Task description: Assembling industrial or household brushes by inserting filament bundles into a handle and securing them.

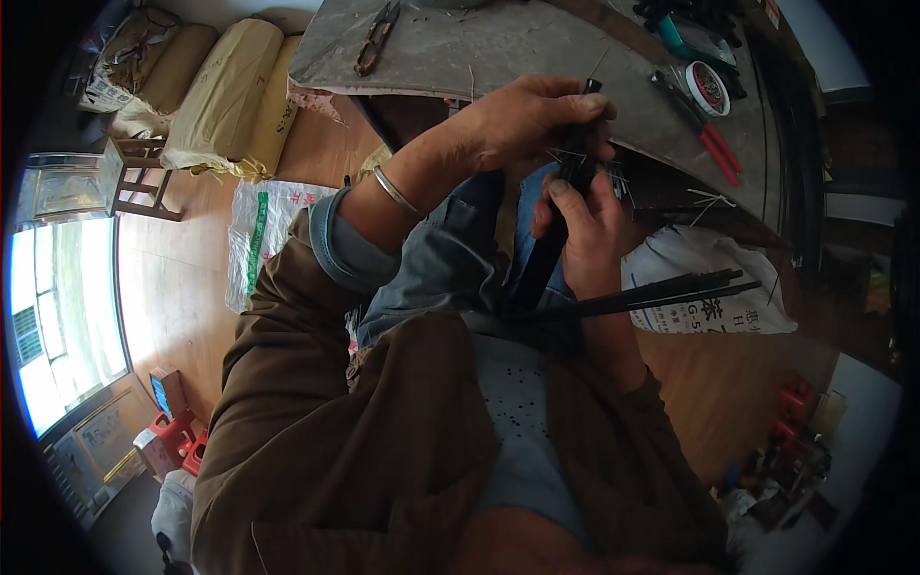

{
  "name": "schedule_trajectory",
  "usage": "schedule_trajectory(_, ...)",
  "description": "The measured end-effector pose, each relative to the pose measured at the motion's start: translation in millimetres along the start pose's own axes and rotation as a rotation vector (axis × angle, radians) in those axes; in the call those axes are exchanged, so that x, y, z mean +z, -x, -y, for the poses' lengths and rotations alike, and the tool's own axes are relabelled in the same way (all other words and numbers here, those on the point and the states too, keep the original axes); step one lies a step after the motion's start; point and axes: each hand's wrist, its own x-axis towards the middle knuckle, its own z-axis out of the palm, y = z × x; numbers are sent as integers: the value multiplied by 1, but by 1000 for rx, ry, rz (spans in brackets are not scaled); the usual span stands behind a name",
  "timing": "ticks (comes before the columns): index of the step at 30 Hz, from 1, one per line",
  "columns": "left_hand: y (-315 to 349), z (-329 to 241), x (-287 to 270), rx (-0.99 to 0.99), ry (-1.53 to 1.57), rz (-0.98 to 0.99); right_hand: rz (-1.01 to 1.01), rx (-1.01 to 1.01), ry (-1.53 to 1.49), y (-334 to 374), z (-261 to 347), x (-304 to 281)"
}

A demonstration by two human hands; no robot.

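Note:
My left hand (541, 110) is closed, with thumb and fingers pinching the top end of a black strip-like piece at the table's near edge. Below it, my right hand (583, 213) wraps round the same wide black strip (541, 273), thumb on its front. The strip slants down between my knees to my lap. Thin wire-like ends poke out around the fingers; what they belong to is too small to make out. Several long, narrow black strips (671, 291) run from my lap to the right, passing across my right forearm.
On the grey table (460, 43) lie dark scissors (377, 38), red-handled pliers (704, 134), a round white dish of small bits (707, 88) and a teal box (695, 43). A white sack (709, 278) rests on the floor at right; wrapped bundles (225, 91) stand far left.

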Motion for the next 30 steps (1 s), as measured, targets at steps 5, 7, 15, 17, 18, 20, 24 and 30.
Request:
schedule_trajectory(5,-1,6,-7,-1,-81,27,35,-26,-30,1,-1,-5)
schedule_trajectory(7,-2,7,-7,68,-131,22,42,-30,-41,1,-2,-5)
schedule_trajectory(15,-1,12,-9,110,-197,40,8,21,-143,-2,-4,-9)
schedule_trajectory(17,-1,16,-9,119,-200,16,11,15,-134,-3,-6,-9)
schedule_trajectory(18,0,18,-9,135,-204,1,15,9,-126,-3,-7,-9)
schedule_trajectory(20,1,20,-10,152,-210,-16,11,12,-121,-3,-7,-8)
schedule_trajectory(24,3,19,-8,67,-69,-17,53,60,-184,-4,-5,-15)
schedule_trajectory(30,3,27,-3,73,207,7,124,110,-270,-6,-6,-21)
